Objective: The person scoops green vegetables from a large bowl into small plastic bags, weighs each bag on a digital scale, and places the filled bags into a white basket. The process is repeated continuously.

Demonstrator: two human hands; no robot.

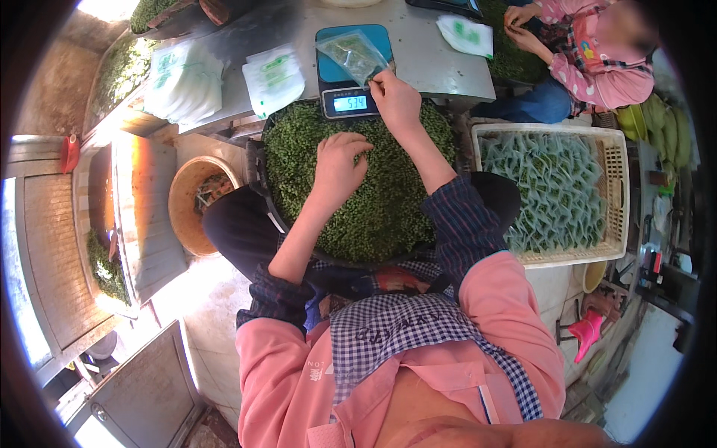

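Observation:
My right hand [395, 101] pinches the near right corner of a clear plastic bag [355, 55] with green contents. The bag lies over the blue platform [336, 73] of a digital scale, whose lit display [350, 103] reads 53.4. Below the scale, a wide dark tub rests between my legs, heaped with small green peppercorn-like berries [381, 207]. Over the left part of that heap is my left hand [341, 168], fingers bent and apart, with nothing seen in it; whether it touches the berries I cannot tell.
Flat printed bags [274, 78] lie left of the scale, beside a larger stack [185, 84]. More bags [465, 36] lie to the right. A white plastic crate [616, 196] of filled bags stands at my right, a bucket [178, 207] at my left. A co-worker [599, 61] sits at upper right.

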